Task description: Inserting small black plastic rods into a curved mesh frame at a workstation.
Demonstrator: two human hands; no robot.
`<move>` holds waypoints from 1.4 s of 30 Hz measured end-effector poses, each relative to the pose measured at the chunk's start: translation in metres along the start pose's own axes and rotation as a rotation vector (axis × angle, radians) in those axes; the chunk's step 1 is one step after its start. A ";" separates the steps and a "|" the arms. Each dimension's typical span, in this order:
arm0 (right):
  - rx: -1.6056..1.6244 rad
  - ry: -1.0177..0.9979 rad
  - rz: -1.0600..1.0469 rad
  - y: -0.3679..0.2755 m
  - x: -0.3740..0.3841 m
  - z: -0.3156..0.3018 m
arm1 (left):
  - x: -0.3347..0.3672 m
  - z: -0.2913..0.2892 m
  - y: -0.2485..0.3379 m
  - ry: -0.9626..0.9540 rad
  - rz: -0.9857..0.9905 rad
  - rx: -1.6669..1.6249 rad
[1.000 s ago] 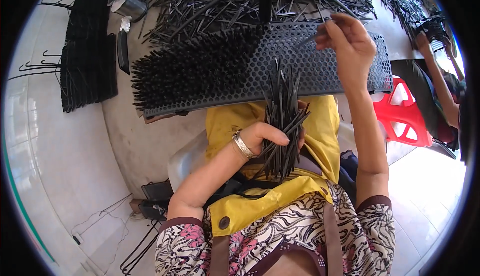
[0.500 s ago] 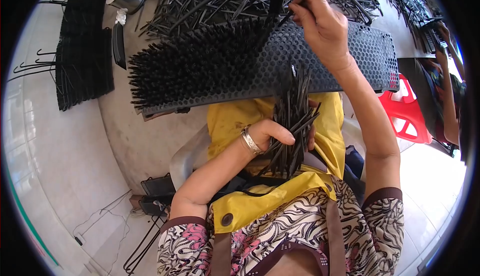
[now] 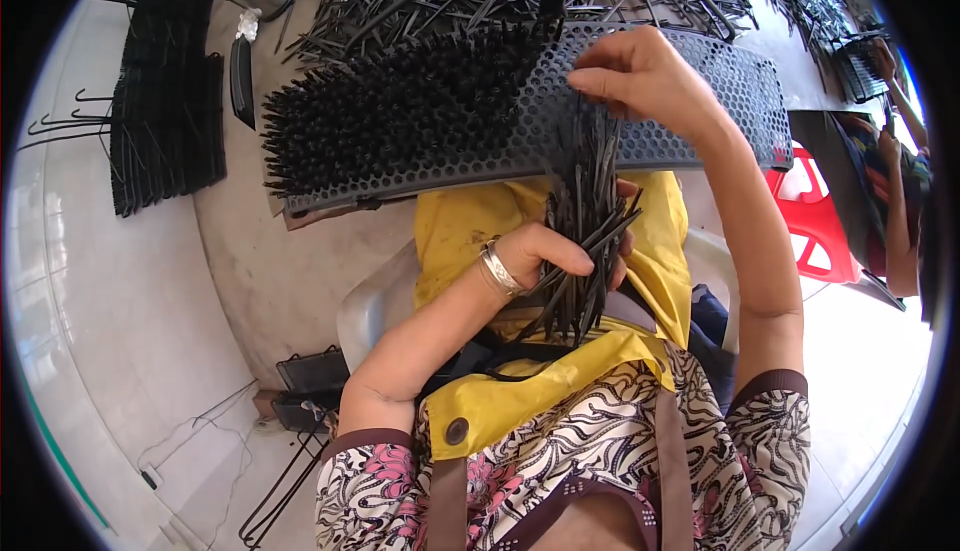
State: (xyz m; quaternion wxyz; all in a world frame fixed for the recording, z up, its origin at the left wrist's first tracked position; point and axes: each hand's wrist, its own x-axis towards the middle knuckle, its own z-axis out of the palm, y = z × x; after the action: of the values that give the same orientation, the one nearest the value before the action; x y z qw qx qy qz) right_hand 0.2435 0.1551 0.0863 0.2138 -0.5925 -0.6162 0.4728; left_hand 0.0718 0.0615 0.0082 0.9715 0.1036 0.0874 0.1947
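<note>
1. In the head view, we see the perforated panel point(image 3: 745, 101) set crosswise just beyond the knees, above the yellow apron point(image 3: 455, 226). It is part-filled.
2. What looks done: dense dark bristles point(image 3: 390, 116) stand over the panel's left part, reaching to about its middle.
3. What looks left: the panel's right part shows bare holes, so we judge the filling to be roughly half complete.
4. Our left hand point(image 3: 535, 251) is curled firmly around a bundle of dark strips point(image 3: 583, 191), thumb across its front; the bundle's upper ends rise in front of the panel's near edge.
5. Our right hand point(image 3: 640, 71) is bent above those ends, its thumb and fingers nearly together. We cannot tell whether a strip is between them.
6. Plenty of material remains: a broad heap of loose strips point(image 3: 450, 11) lies beyond the panel.
</note>
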 end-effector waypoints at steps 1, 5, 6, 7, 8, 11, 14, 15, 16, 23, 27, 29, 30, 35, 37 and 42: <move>0.001 0.005 -0.002 -0.002 -0.003 -0.002 | 0.000 0.002 0.001 0.002 0.001 0.027; 0.167 -0.100 0.030 -0.003 -0.007 -0.003 | 0.000 0.013 0.004 0.009 -0.006 0.116; 0.218 -0.067 -0.003 0.000 -0.007 -0.004 | 0.001 0.014 0.004 0.009 -0.006 0.118; 0.270 -0.034 -0.035 0.002 -0.007 -0.006 | 0.000 0.015 0.004 0.015 0.009 0.097; 0.269 -0.034 -0.036 0.004 -0.006 -0.007 | 0.001 0.015 0.004 0.020 0.026 0.076; 0.374 0.209 -0.069 0.008 -0.003 -0.012 | -0.004 0.011 0.005 0.085 0.045 0.048; 0.286 0.649 -0.362 0.014 0.010 -0.015 | -0.003 0.003 0.002 0.102 0.041 0.015; 0.288 0.646 -0.360 0.014 0.014 -0.013 | -0.004 0.003 0.002 0.105 0.042 0.013; 0.235 0.714 -0.423 0.014 0.017 -0.010 | -0.004 0.003 0.002 0.112 0.040 0.019; -0.161 0.826 -0.658 0.011 0.034 0.007 | -0.003 0.002 0.002 0.114 0.030 0.011; -0.347 0.664 -0.670 -0.004 0.040 0.008 | -0.001 -0.001 0.001 0.081 0.029 0.015; -0.520 0.438 -0.678 0.000 0.050 0.005 | -0.001 0.000 0.001 0.082 0.030 -0.003; -0.551 0.433 -0.685 -0.001 0.050 0.004 | -0.002 0.000 0.002 0.084 0.027 -0.003; -0.372 0.355 -0.443 0.001 0.016 0.003 | -0.003 0.003 0.002 0.099 0.022 0.034; -0.253 0.209 -0.341 0.005 0.006 0.003 | -0.003 0.009 0.003 0.098 0.015 0.067; 0.170 -0.241 0.020 0.001 -0.008 -0.011 | -0.002 0.020 0.003 0.089 0.006 0.161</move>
State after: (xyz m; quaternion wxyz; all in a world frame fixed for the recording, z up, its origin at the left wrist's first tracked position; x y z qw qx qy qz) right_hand 0.2540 0.1513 0.0929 0.1832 -0.5171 -0.5892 0.5932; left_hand 0.0733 0.0600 0.0286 0.9545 0.1728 0.1455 0.1946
